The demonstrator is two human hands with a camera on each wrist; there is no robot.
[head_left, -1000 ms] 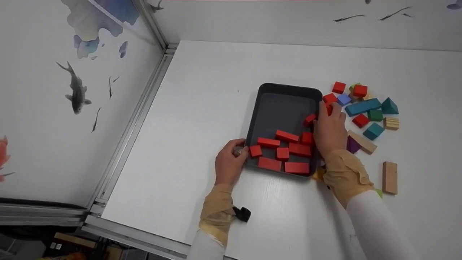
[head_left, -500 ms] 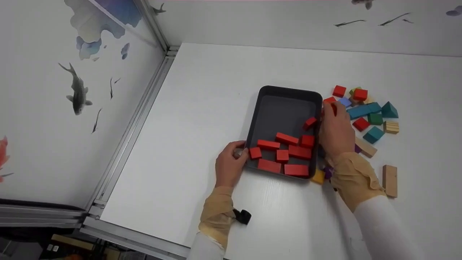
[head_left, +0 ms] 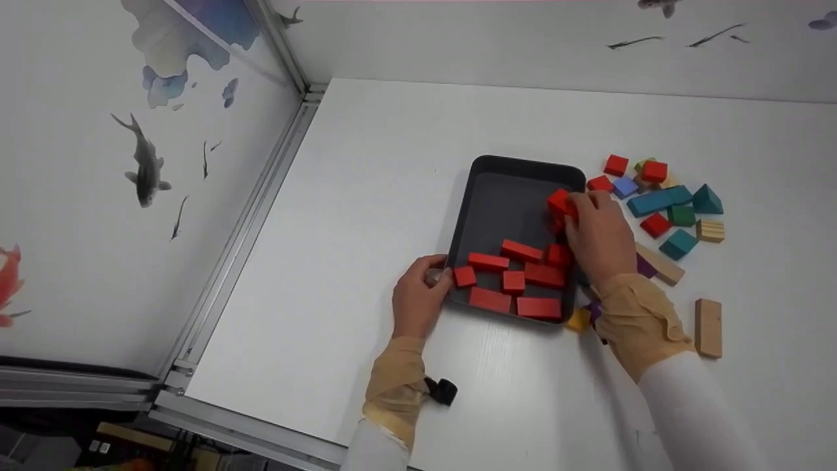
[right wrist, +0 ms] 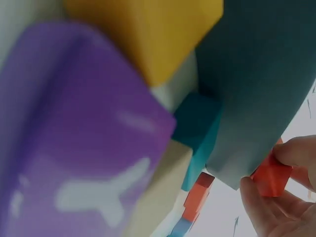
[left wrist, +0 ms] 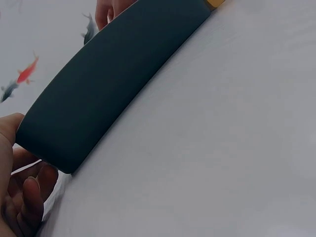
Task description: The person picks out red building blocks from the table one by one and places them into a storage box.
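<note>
Red block (head_left: 560, 201) sat pinched in the right hand (head_left: 598, 235), held just above the tray (head_left: 507, 190) near its right wall. Nearest the person, the left hand (head_left: 418, 297) curled its fingers and thumb around the tray's near left corner. Other red blocks (head_left: 516, 278) lay in the tray's near half. Beyond the tray's right wall, mixed coloured blocks (head_left: 660, 199) lay scattered on the white tabletop (head_left: 392, 163).
</note>
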